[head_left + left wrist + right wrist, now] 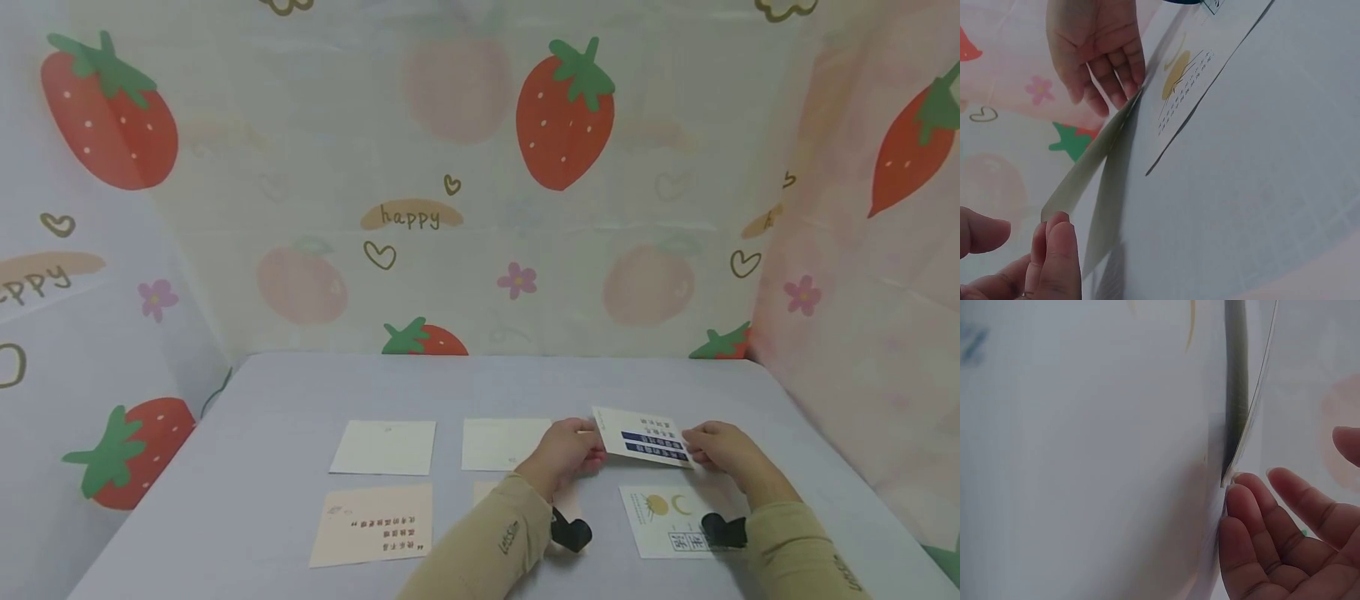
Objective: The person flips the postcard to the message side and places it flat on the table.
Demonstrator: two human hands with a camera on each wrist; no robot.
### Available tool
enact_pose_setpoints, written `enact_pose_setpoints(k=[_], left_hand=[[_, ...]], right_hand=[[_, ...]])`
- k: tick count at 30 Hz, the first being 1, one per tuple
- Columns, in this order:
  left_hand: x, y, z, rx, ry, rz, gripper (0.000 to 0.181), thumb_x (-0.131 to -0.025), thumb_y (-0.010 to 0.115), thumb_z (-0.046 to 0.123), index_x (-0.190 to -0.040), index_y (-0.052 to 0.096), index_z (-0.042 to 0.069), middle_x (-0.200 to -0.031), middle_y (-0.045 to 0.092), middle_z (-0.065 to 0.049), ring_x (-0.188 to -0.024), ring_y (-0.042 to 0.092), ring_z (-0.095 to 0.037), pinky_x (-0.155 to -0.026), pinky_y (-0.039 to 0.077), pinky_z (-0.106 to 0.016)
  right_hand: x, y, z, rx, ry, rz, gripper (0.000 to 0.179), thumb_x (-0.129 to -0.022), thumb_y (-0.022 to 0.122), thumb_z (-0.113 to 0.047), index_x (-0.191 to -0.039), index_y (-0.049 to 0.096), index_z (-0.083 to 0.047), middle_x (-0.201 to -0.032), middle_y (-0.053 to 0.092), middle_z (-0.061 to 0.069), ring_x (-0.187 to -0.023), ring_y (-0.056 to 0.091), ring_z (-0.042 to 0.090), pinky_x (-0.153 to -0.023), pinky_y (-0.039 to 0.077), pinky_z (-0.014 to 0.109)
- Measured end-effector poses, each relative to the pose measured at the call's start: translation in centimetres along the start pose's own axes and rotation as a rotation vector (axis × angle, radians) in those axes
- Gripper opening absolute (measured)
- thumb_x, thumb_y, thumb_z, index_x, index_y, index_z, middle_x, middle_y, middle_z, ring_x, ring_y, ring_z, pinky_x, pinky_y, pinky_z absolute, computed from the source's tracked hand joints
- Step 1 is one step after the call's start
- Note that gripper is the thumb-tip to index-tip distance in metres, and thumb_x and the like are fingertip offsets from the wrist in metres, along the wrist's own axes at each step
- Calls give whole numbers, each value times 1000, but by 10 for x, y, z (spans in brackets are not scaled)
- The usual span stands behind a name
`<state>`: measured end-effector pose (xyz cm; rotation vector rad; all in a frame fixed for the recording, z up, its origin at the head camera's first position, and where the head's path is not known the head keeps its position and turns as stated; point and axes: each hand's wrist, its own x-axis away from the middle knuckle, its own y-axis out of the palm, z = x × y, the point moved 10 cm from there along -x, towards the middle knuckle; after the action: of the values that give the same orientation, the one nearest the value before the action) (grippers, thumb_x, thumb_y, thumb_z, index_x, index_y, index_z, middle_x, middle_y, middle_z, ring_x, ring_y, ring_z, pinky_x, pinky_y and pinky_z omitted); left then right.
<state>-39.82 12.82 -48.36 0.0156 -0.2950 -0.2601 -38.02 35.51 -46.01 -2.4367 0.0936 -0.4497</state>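
A white card (648,423) with dark blue bars and printed characters tilts up off the table between my two hands. At its left edge are the fingertips of my left hand (561,454). My right hand (726,454) touches the opposite edge. In the left wrist view the card's back (1085,169) is raised above its shadow, and my left thumb (985,231) stands apart from the fingers. The right wrist view has the card's thin edge (1254,415) against my fingertips (1244,500), with that thumb also apart.
Two blank-looking cards (384,447) (498,442) lie in the back row. In front are a cream card (375,525) with text, a pinkish card (567,497) partly behind my left arm, and a card with a sun and moon (652,529) by my right sleeve. Printed cloth walls surround the table (300,387).
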Motion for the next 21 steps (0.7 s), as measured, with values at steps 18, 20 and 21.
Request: enact_pose_setpoints(k=[18, 20, 21], left_hand=[[1, -4, -4, -16, 18, 51, 19, -84, 58, 0, -102, 60, 3, -75, 66, -8, -65, 64, -14, -58, 54, -26], [1, -5, -5, -23, 14, 58, 18, -84, 58, 0, -102, 60, 4, -75, 66, -7, -65, 64, -15, -58, 54, -25], [0, -6, -5, -21, 9, 62, 18, -84, 58, 0, -101, 60, 4, -75, 66, -7, -65, 64, -15, -58, 54, -25]], right_hand=[[0, 4, 1, -6, -8, -7, 43, -93, 47, -27, -117, 49, 9, -95, 61, 13, -79, 57, 16, -70, 48, 29], [-1, 5, 0, -13, -8, -9, 42, -94, 47, -25, -116, 49, 9, -93, 62, 12, -78, 57, 15, -69, 48, 28], [-1, 5, 1, -16, -8, -9, 41, -94, 47, -25, -116, 49, 9, -93, 62, 11, -78, 57, 15, -69, 48, 27]])
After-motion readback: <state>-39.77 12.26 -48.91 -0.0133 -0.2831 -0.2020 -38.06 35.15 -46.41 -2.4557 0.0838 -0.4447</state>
